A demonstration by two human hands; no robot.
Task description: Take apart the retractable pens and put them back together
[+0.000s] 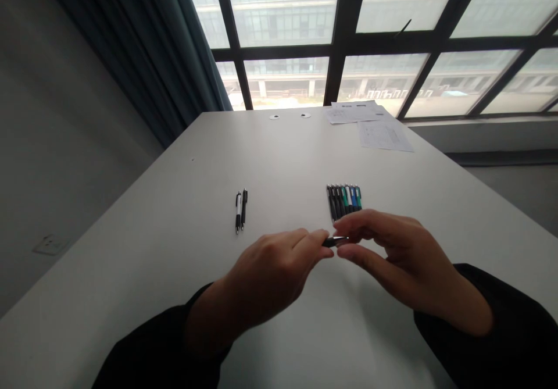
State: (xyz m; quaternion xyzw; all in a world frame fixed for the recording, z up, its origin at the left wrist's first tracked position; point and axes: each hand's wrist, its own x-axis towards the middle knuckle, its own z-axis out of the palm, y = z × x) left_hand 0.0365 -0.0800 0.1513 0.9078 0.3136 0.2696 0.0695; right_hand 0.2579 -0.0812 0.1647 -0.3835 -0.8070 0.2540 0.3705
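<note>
My left hand (279, 267) is closed around a dark pen (332, 242), whose front end sticks out to the right from between thumb and forefinger. The silvery tip lies between the thumb and fingers of my right hand (401, 255), which pinch in at it from the right. Most of the barrel is hidden inside my left hand. Just beyond my right hand, several pens (344, 202) lie side by side, with black, green, white and blue barrels. Left of centre, a white-and-black pen (238, 211) rests beside a black pen (244, 210).
The hands are above a wide white table (270, 156). Printed papers (386, 136) lie at its far right, and two round white pieces (274, 117) sit near the far edge. Behind it are a dark-framed window (337, 46) and a blue curtain (143, 40).
</note>
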